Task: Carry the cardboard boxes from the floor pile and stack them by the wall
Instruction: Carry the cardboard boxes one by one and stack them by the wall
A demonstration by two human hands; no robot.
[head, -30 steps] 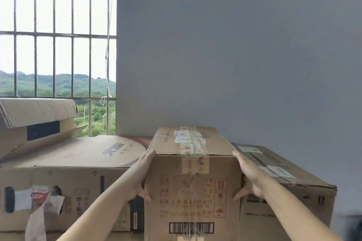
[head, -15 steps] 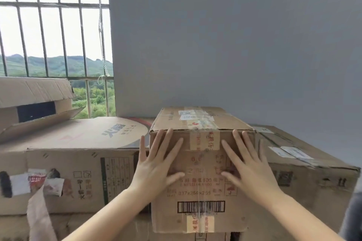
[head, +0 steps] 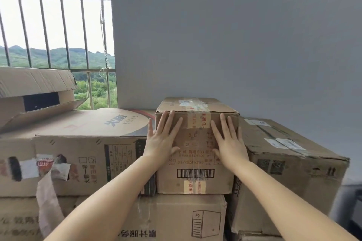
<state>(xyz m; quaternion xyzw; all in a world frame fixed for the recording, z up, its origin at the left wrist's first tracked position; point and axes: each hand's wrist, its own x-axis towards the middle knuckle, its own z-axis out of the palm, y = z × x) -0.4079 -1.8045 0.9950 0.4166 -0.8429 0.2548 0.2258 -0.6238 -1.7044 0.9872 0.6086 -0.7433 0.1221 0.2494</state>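
Observation:
A taped cardboard box (head: 195, 174) with a barcode on its near face stands on top of the stack against the grey wall (head: 235, 35). It rests on a lower box (head: 176, 219) printed with a computer drawing. My left hand (head: 161, 140) lies flat on the left half of the near face, fingers straight and spread. My right hand (head: 229, 143) presses flat on the right half in the same way. Neither hand grips anything.
A wide box (head: 78, 143) sits level to the left, with an open-flapped box (head: 29, 92) on top of it. Another box (head: 290, 164) stands to the right, touching the wall. A barred window (head: 56, 31) is at the left.
My hands left the box's two sides and now lie flat on its near face. The box has slid farther back toward the wall, and the view has dropped a little.

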